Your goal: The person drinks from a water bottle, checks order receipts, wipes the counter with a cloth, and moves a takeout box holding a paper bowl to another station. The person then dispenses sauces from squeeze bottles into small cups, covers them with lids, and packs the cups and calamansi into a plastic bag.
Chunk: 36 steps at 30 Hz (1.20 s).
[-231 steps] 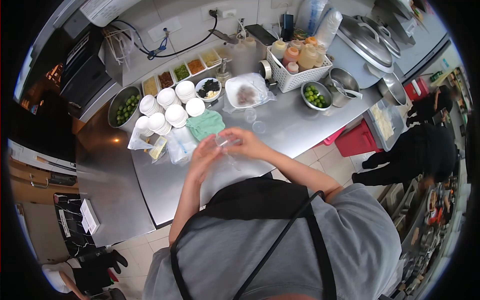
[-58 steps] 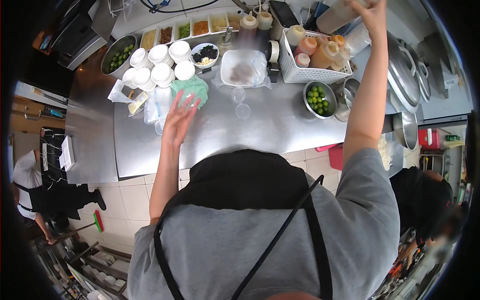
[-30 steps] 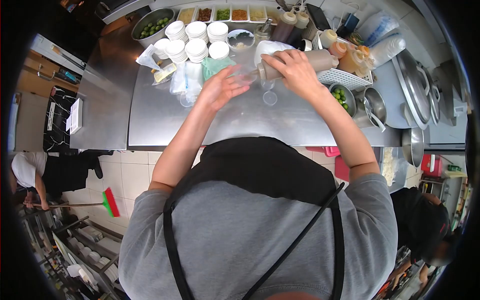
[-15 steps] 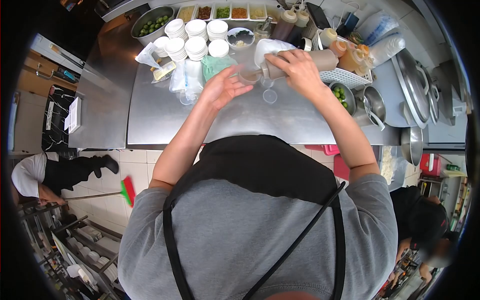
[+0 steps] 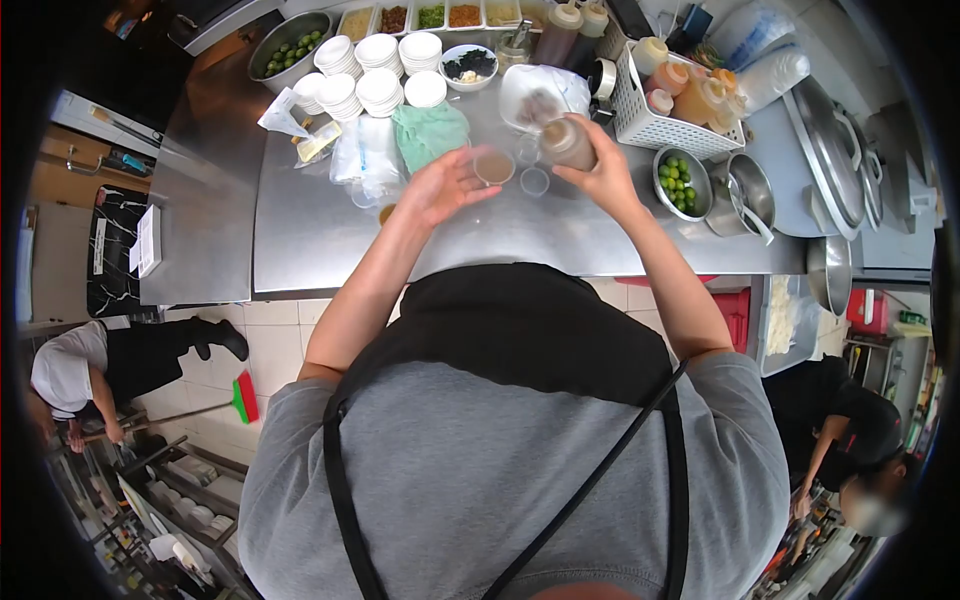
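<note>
My left hand (image 5: 444,188) holds a small clear cup (image 5: 494,167) with brown liquid in it, above the steel counter (image 5: 400,250). Just right of it, my right hand (image 5: 603,172) grips a squeeze bottle (image 5: 568,143) of brownish sauce, upright or nearly so, its tip toward the camera. Between the hands a clear round lid or cup (image 5: 534,182) lies on the counter. A white container covered in plastic (image 5: 540,97) stands behind the bottle. Beside my left hand are a green cloth (image 5: 430,134) and a plastic bag (image 5: 364,152).
Stacked white cups (image 5: 379,92), a bowl with dark pieces (image 5: 468,67) and a pot of limes (image 5: 291,52) stand at the back left. Rightward are a bottle basket (image 5: 665,128), a lime bowl (image 5: 682,183) and a steel pot (image 5: 742,195). One person (image 5: 75,370) holds a broom; another (image 5: 840,410) stands right.
The squeeze bottle has gone from tipped over the cup to roughly upright, away from the cup. Brown liquid now shows clearly in the cup. The view has shifted slightly.
</note>
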{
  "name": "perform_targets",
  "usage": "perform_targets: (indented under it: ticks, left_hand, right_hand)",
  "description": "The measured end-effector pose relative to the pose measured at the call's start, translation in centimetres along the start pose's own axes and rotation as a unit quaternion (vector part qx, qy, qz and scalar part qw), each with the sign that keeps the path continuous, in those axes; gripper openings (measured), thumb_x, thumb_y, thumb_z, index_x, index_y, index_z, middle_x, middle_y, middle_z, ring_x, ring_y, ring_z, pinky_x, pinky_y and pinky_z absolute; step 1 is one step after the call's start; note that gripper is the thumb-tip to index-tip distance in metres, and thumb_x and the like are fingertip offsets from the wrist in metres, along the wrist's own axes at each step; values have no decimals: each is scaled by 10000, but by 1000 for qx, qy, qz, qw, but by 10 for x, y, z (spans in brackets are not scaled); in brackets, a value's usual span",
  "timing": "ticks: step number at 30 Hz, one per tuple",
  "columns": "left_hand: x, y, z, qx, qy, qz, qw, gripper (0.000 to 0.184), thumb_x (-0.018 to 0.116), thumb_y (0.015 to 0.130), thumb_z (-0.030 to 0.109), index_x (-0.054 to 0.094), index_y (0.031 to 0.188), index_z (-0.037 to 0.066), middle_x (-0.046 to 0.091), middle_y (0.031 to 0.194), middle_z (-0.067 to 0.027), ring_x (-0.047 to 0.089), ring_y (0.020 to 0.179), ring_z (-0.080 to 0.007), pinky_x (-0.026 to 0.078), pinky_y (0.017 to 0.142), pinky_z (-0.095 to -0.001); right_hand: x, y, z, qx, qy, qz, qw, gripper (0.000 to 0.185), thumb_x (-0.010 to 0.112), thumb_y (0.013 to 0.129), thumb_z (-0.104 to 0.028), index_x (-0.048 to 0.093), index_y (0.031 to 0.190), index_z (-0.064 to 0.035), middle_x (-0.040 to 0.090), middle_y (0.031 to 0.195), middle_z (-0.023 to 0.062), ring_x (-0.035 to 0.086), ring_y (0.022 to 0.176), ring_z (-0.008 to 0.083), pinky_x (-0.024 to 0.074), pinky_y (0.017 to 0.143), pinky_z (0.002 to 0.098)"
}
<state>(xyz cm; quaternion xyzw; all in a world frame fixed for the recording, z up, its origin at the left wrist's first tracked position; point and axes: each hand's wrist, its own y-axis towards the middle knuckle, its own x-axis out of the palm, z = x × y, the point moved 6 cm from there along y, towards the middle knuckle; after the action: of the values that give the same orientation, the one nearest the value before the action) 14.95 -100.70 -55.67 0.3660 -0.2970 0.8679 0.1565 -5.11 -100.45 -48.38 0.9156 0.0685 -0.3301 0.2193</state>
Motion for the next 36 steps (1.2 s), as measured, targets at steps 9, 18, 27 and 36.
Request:
perform_targets:
  ticks: [9,18,27,36]
  left_hand:
    - [-83,30,-39,-74,198,105,972,305,486,879,276,511,1049,24,550,1062,-99,527,951,-201,443,816,-336]
    - [-91,24,-13,32,408,204,889,300,567,823,211,561,1009,-24,591,954,-110,551,884,-191,439,765,-282]
    - [42,40,-4,396,770,78,494,345,577,759,107,529,1066,-43,508,1090,-241,474,1041,-336,408,880,-384]
    - [65,85,-52,292,812,2,506,286,629,718,139,506,940,7,466,986,-171,529,882,-336,470,722,-405]
  right_hand:
    - [-19,-35,73,133,167,218,952,669,768,614,-103,402,1171,-42,509,1093,98,507,995,188,404,863,312]
    - [-21,-39,82,137,195,230,943,691,765,624,-95,376,1192,-41,471,1113,90,484,1021,186,400,871,317]
    - [-5,-57,96,109,175,292,934,821,777,630,-148,268,1265,-37,395,1195,122,423,1095,211,358,919,337]
    - [-44,-60,76,113,125,273,947,734,768,620,-130,356,1216,-18,463,1134,111,465,1044,208,364,900,333]
